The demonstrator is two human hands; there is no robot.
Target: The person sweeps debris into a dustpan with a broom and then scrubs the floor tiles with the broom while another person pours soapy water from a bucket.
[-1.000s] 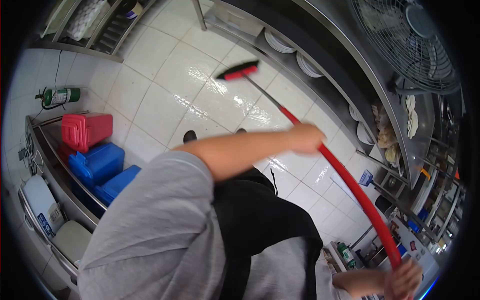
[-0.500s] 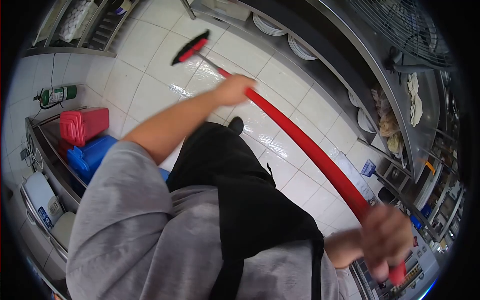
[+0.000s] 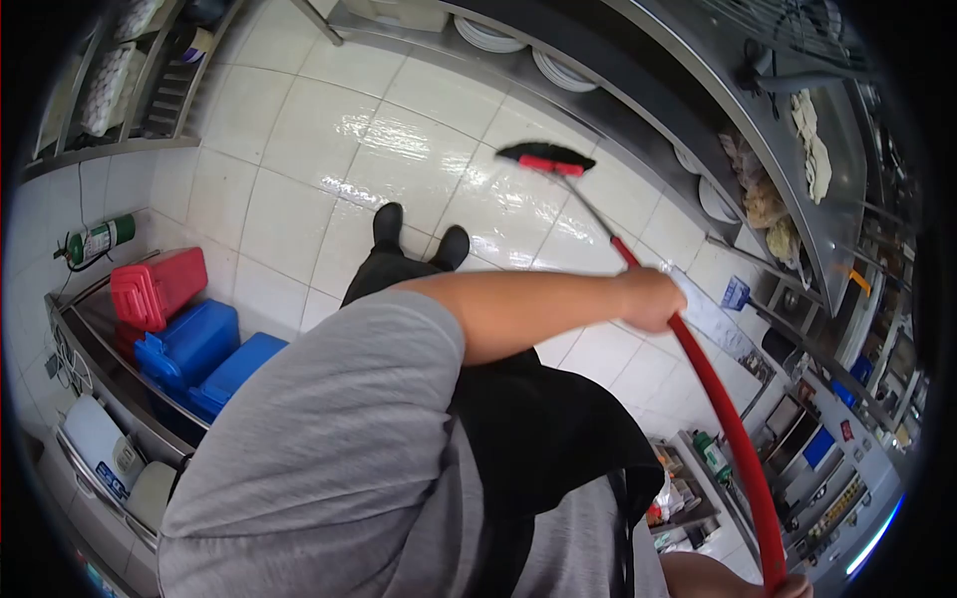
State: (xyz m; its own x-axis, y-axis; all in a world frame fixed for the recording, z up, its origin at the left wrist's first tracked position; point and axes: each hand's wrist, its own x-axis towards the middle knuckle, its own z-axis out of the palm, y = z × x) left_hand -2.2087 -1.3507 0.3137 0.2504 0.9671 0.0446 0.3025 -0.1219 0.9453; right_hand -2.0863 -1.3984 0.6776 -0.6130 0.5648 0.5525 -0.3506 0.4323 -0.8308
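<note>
A long broom with a red handle (image 3: 733,409) and a red-and-black head (image 3: 546,159) slants across the view, its head at the white tiled floor near the low shelf. My left hand (image 3: 653,299) is wrapped round the lower part of the handle, with the arm stretched across my body. At the bottom edge my right hand (image 3: 794,587) grips the upper end of the handle; most of that hand is cut off by the frame. The floor tiles (image 3: 399,149) are shiny and look wet around the head.
Steel shelving with stacked plates (image 3: 564,70) runs along the right. Red (image 3: 159,287) and blue bins (image 3: 194,339) stand at left, below a green fire extinguisher (image 3: 100,239). My black boots (image 3: 452,247) are on the tiles. A blue-and-white brush-like tool (image 3: 736,292) lies by the steel counter.
The broom head has swept from the upper left to the right, towards the shelf. My left hand has moved right and down with it; my right hand has dropped to the bottom edge.
</note>
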